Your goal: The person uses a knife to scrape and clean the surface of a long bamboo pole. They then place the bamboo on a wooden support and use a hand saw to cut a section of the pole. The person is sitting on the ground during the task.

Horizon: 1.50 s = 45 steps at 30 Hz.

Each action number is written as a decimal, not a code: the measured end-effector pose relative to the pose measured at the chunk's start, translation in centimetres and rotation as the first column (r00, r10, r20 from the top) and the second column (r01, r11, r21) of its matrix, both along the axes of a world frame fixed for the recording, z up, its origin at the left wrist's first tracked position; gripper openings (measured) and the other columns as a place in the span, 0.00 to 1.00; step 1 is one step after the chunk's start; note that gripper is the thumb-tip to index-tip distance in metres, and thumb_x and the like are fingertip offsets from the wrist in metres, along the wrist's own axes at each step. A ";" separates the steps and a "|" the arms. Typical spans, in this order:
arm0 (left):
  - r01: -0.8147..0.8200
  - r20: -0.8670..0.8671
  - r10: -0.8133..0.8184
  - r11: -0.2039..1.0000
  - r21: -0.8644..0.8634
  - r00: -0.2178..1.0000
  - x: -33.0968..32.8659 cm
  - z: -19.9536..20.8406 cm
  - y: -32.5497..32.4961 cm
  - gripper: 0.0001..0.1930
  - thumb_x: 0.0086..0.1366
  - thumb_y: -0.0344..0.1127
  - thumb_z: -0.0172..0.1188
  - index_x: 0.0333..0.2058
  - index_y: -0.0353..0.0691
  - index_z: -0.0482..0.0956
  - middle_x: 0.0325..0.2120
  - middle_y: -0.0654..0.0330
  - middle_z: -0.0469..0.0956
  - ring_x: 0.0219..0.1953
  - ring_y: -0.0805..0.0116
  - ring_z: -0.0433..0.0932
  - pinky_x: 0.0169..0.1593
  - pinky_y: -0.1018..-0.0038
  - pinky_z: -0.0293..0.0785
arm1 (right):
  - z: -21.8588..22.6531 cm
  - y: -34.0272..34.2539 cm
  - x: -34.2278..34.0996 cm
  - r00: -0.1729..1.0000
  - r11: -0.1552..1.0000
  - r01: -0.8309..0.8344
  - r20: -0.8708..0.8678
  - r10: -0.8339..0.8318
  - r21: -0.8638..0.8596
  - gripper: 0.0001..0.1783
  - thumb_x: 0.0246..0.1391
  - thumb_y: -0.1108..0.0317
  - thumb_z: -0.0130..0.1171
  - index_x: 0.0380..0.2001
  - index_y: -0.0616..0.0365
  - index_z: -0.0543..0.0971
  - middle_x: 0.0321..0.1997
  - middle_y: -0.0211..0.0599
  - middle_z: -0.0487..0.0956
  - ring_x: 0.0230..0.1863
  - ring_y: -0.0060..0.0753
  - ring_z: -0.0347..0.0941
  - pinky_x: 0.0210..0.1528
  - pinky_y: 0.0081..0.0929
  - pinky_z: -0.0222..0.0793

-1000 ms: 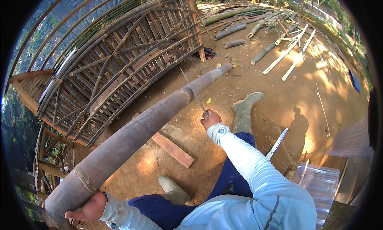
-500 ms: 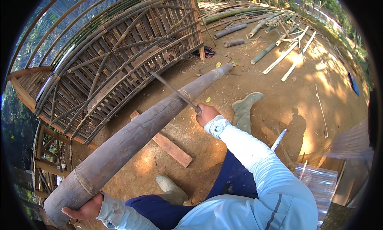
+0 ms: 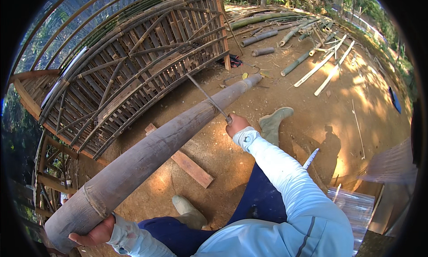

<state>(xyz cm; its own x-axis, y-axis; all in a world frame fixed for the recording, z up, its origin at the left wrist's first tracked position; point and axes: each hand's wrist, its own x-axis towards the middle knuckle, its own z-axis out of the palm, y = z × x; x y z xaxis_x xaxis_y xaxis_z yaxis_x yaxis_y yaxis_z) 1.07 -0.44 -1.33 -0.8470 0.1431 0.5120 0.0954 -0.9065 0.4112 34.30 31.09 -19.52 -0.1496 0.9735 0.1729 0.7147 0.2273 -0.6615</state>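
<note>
Blade [image 3: 201, 89] swung toward the far end of the pole [image 3: 147, 148], putting it over a joint [image 3: 214, 112]; my right hand [image 3: 237, 124] clenches its handle [image 3: 229, 120], left hand [image 3: 99, 232] grasps the pole.

over to the left i see a dark slatted bamboo structure [image 3: 130, 56], with a reddish plank [image 3: 192, 167] lying on the dirt [image 3: 312, 112] nearer me, pale split poles [image 3: 335, 69] and a green bamboo length [image 3: 295, 64] far right, and a clear plastic sheet [image 3: 356, 208] near right.
</note>
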 end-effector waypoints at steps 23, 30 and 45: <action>0.038 -0.153 -0.040 0.999 -0.013 0.987 0.8 -0.2 -0.4 0.49 0.55 0.67 0.57 0.61 0.30 0.57 0.57 0.42 0.64 0.60 0.48 0.66 0.60 0.46 0.66 | -8.6 -4.8 -1.4 0.755 0.945 0.071 -0.602 -0.259 -0.319 0.12 0.49 0.67 0.67 0.30 0.56 0.72 0.19 0.29 0.71 0.16 0.24 0.67 0.19 0.28 0.64; -0.173 -0.128 0.174 0.985 0.020 0.976 3.1 1.1 -0.5 0.50 0.55 0.68 0.57 0.62 0.30 0.55 0.59 0.40 0.61 0.61 0.43 0.64 0.62 0.45 0.63 | -7.3 -8.8 -6.6 0.103 0.698 -0.263 -0.739 -0.666 -0.666 0.11 0.56 0.62 0.62 0.28 0.52 0.71 0.19 0.26 0.67 0.18 0.25 0.64 0.20 0.33 0.66; -0.128 -0.038 0.128 0.992 0.008 0.991 0.3 1.5 -6.8 0.53 0.56 0.67 0.56 0.63 0.25 0.50 0.61 0.37 0.58 0.63 0.38 0.60 0.65 0.45 0.56 | -6.0 -6.7 -13.2 0.274 0.587 -0.600 -0.829 -0.488 -0.544 0.64 0.09 0.92 0.74 0.61 0.73 0.59 0.40 0.28 0.68 0.40 0.25 0.65 0.40 0.18 0.70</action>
